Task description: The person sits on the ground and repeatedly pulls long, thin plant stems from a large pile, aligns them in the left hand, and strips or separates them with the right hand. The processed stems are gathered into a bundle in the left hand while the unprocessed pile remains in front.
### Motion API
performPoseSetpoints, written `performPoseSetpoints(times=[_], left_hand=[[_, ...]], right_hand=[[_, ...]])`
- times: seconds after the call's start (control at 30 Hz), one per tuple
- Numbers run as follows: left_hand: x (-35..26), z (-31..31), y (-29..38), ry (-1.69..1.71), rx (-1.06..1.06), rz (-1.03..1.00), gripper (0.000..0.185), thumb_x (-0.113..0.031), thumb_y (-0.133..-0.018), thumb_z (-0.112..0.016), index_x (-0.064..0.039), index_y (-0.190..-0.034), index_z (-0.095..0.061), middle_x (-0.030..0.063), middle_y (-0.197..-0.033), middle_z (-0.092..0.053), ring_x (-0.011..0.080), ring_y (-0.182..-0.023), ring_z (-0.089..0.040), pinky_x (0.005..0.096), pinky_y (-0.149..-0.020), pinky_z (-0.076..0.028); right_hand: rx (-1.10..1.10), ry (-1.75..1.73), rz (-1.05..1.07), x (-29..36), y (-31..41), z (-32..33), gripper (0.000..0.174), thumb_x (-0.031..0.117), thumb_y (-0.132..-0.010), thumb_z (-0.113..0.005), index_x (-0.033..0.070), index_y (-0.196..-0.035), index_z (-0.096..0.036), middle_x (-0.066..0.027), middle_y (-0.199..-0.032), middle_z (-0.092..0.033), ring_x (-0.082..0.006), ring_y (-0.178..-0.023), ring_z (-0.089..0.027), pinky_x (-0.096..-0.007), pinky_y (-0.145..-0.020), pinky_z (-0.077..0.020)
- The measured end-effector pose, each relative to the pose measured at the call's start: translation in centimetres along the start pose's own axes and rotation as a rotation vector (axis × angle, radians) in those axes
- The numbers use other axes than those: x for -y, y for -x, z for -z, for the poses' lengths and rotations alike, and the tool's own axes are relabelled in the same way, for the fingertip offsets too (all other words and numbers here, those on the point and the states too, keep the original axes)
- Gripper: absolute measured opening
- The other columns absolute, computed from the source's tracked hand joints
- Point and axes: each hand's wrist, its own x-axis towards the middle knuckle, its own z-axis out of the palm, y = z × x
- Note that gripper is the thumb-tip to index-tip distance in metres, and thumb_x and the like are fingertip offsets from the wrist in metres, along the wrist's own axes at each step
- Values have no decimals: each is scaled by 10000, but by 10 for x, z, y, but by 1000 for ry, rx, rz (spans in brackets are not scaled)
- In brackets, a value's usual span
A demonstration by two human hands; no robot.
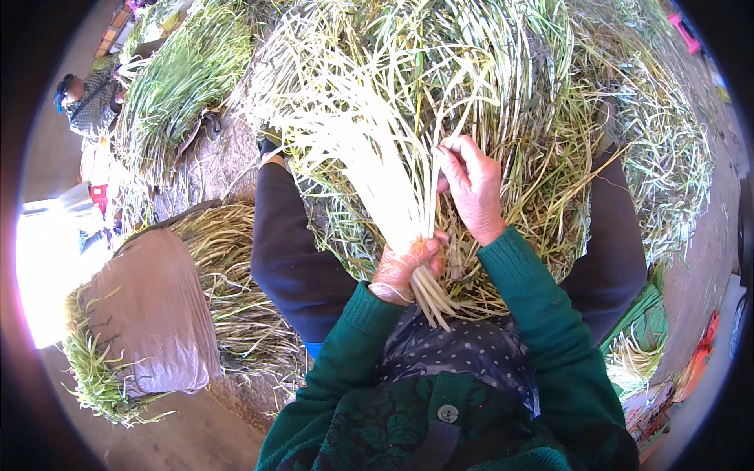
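Note:
My left hand (407,264) is closed around the lower end of a bundle of long pale stalks (383,176), which fans out away from me. The cut-looking lower ends stick out below my fist over a dark polka-dot apron (459,347). To the right of the bundle, my right hand (469,182) pinches a pale green stalk between thumb and fingertips, beside the bundle's right edge. Strong light washes out detail in the bundle's middle. A large heap of green and yellowish stalks (518,88) lies before me, between and beyond my knees.
At the far left sits another person (94,103) near a green heap of stalks (188,76). A brown cloth (159,306) covers part of a pile at left. Low at right lie pale stalks on green material (645,329). A pink plastic object (683,34) stands at upper right.

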Motion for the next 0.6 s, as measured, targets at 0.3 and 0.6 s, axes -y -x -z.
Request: performPoseSetpoints(times=[0.3, 0.6], left_hand=[[-18, 5, 1, 175, -52, -71, 284, -264, -761, -691, -42, -884, -563, 18, -517, -494, 157, -464, -448, 303, -526, -385], [-80, 27, 1, 136, 90, -389, 252, -343, -753, -668, -111, -767, -571, 162, -983, -598, 294, -959, -561, 475, -828, -412]], right_hand=[[20, -411, -347, -20, -10, 15, 302, 332, -919, -451, 54, -1008, -529, -93, -751, -616, -143, -617, -620, -231, -499, -501], [618, 68, -143, -6, 59, 35, 261, 280, -879, -514, 39, -881, -615, -88, -657, -607, -177, -567, -573, -286, -553, -446]])
